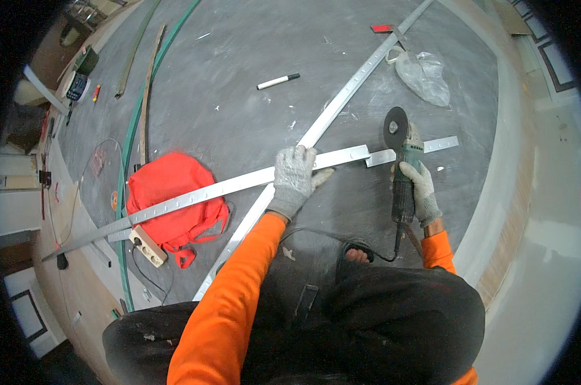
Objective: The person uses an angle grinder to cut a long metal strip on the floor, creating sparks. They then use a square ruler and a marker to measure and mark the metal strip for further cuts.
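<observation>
My left hand [294,181], in a grey work glove, is wrapped over a long silver metal channel [232,187]. This channel lies aslant across a second long channel [348,96], crossing it beneath that hand. In my gloved right hand [424,194] is an angle grinder [403,192], held upright in the view with its dark cutting disc [395,130] at the far end. The grinder is right of the channel's end. A short metal offcut [440,144] shows on both sides of the grinder; its middle is hidden behind the tool.
A red bag [168,179] lies under the channel at left, beside a white power strip [148,246]. Green strips [136,115] run along the left. A marker [277,81], a clear plastic bag [424,78] and a red-handled tool [383,29] lie farther off. The grinder's cord trails near my foot.
</observation>
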`<state>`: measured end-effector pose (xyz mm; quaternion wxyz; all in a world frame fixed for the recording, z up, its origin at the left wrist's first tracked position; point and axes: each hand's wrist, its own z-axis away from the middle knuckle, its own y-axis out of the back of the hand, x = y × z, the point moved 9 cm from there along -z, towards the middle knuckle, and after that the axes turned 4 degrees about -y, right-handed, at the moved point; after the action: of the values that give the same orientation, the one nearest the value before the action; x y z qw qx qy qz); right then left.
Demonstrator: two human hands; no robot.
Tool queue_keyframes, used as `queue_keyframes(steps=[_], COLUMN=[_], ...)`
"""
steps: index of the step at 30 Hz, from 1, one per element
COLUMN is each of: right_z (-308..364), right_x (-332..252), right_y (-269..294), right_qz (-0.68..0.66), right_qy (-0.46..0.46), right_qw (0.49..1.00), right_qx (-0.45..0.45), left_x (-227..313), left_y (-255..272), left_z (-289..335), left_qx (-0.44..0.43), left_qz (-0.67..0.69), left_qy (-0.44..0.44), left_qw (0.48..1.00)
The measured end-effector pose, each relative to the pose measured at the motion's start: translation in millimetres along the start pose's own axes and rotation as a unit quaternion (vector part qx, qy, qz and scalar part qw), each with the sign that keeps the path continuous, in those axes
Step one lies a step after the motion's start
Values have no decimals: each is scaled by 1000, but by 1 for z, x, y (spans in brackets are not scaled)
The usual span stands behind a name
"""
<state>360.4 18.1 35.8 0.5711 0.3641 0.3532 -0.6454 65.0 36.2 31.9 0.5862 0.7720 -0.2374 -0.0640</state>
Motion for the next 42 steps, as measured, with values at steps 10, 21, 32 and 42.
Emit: queue_keyframes(steps=[10,21,32,42], right_z=[-11,24,23,28], right_x=[-7,-13,-3,22], right_y=[11,37,50,65], right_qz=[-31,-63,-24,29], right_qy=[96,155,168,25], right_qw=[989,961,952,984], right_qx=[106,221,256,177], left_x=[182,195,198,217], left_y=[-62,-28,-36,-14], left_z=[-5,-16,-13,-14], left_qx=[-253,-331,-256,-234], left_qz=[649,612,573,349], left_qy=[194,130,98,5], left_qw=[691,706,772,907])
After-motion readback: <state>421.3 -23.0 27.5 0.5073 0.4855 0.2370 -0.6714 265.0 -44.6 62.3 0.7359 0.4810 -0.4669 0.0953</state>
